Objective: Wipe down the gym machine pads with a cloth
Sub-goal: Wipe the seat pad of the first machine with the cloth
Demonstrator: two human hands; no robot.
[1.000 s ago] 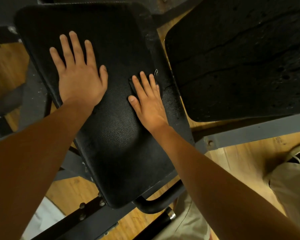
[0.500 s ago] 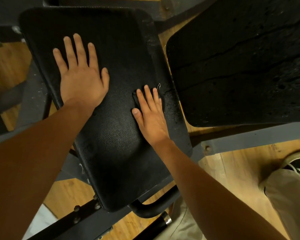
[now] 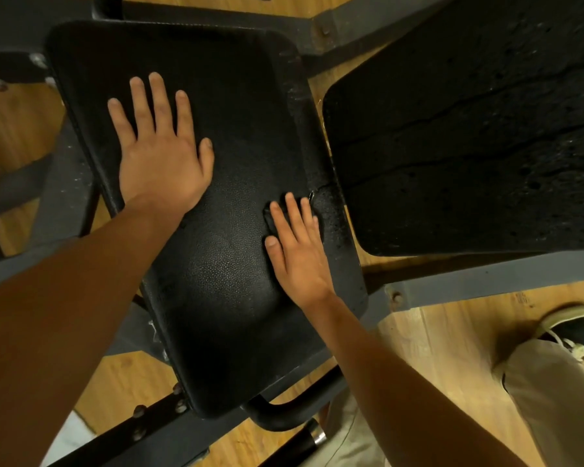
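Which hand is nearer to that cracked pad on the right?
Right. The right hand lies flat at the right edge of the smooth pad, beside the cracked pad; the left hand rests farther left.

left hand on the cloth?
No, the left hand lies flat on the bare pad, while the dark cloth sits under the right hand near the pad's right edge.

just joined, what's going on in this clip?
A person is wiping a black pad on a gym machine. The right hand presses a dark cloth flat against it near the right edge, fingers straight. The left hand lies flat on the pad's upper left. A second, cracked pad sits to the right, untouched.
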